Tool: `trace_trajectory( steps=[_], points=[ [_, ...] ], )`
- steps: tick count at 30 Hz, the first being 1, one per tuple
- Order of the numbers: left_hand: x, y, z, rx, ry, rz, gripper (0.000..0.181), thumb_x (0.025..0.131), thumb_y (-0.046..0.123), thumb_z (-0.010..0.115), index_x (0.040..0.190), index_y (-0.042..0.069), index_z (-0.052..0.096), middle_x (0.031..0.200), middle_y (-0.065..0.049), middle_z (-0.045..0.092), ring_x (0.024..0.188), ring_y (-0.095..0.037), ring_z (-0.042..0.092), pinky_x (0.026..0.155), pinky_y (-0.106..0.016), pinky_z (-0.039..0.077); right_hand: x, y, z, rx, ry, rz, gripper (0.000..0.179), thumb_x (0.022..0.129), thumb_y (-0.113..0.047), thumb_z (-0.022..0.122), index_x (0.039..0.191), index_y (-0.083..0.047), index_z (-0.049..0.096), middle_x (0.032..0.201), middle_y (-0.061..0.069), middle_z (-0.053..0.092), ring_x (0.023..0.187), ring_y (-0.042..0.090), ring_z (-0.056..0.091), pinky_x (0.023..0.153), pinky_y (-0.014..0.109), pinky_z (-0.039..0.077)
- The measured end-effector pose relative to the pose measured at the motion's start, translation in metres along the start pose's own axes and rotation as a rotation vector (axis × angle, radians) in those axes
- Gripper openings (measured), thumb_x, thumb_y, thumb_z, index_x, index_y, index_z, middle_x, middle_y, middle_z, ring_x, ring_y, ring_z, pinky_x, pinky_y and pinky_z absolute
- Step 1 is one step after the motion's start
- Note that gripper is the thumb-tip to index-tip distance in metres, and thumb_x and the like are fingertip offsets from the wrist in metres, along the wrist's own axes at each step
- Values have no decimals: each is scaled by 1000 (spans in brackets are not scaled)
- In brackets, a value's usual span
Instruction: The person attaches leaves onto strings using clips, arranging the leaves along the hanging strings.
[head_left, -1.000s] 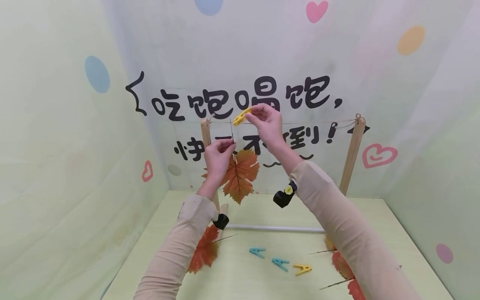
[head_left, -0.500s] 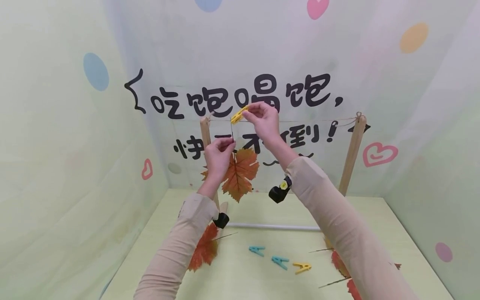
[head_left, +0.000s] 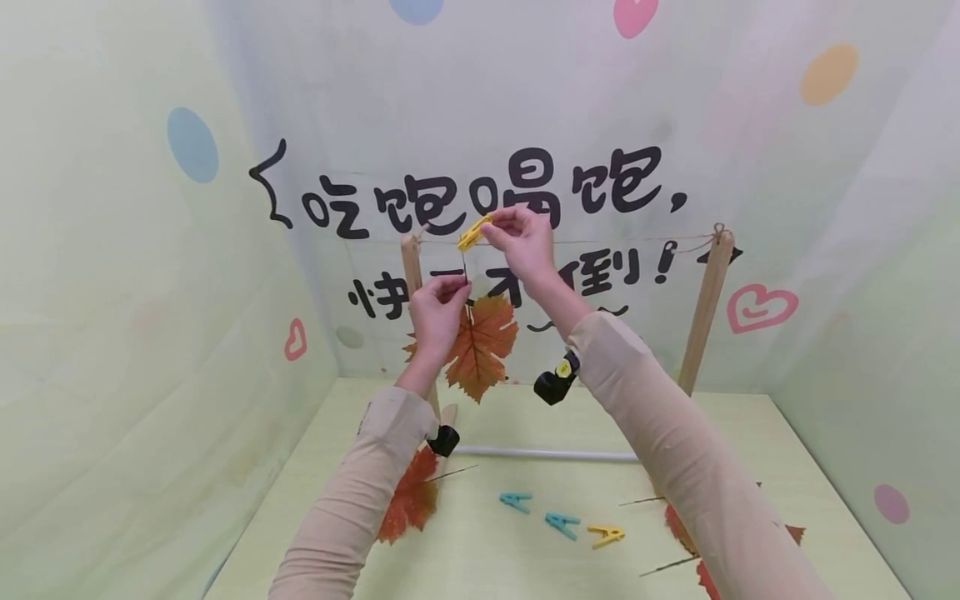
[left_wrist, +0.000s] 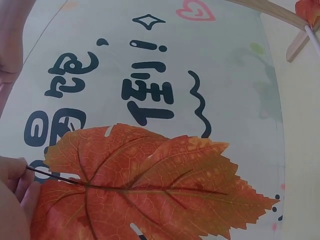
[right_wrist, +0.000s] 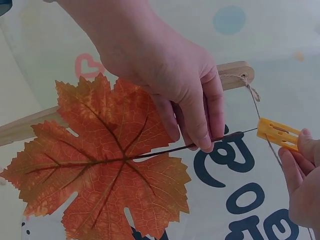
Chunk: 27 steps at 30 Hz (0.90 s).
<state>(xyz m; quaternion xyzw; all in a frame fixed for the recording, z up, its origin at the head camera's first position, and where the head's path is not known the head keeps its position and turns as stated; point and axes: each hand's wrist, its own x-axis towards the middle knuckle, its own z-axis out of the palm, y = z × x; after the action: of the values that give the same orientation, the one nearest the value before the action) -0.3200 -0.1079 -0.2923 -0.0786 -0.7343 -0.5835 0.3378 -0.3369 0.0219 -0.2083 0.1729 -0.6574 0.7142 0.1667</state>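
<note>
My left hand [head_left: 437, 315] pinches the dark stem of an orange maple leaf [head_left: 480, 346], which hangs below the fingers with its blade facing me. Up at the string [head_left: 600, 243], my right hand [head_left: 525, 246] pinches a yellow clothespin [head_left: 474, 233] by its handle end. In the right wrist view the jaws of the clothespin [right_wrist: 272, 132] lie over the string, right at the tip of the leaf's stem [right_wrist: 227, 137]. The left wrist view shows the leaf [left_wrist: 145, 185] large, its stem running into the left fingertips [left_wrist: 25, 180].
Two wooden posts [head_left: 705, 312] carry the string, with a white bar [head_left: 547, 453] low between them. Two teal clothespins [head_left: 561, 524] and a yellow clothespin [head_left: 606, 535] lie on the table [head_left: 495, 567]. More leaves rest at left [head_left: 411, 500] and beneath the right forearm.
My right hand has moved slightly left and down, bringing the yellow clothespin from beside the stem's tip onto it at the string. The left hand stays on the stem.
</note>
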Motion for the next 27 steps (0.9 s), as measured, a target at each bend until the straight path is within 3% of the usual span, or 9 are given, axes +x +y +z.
trace_trajectory(
  steps=[27],
  points=[
    [1, -4, -1, -6, 1, 10, 15, 80, 6, 68, 92, -3, 67, 89, -13, 67, 76, -18, 62, 70, -22, 51, -4, -1, -3, 9, -27, 82, 32, 82, -5, 65, 112, 4, 59, 107, 18, 63, 91, 17, 61, 80, 26, 51]
  ],
)
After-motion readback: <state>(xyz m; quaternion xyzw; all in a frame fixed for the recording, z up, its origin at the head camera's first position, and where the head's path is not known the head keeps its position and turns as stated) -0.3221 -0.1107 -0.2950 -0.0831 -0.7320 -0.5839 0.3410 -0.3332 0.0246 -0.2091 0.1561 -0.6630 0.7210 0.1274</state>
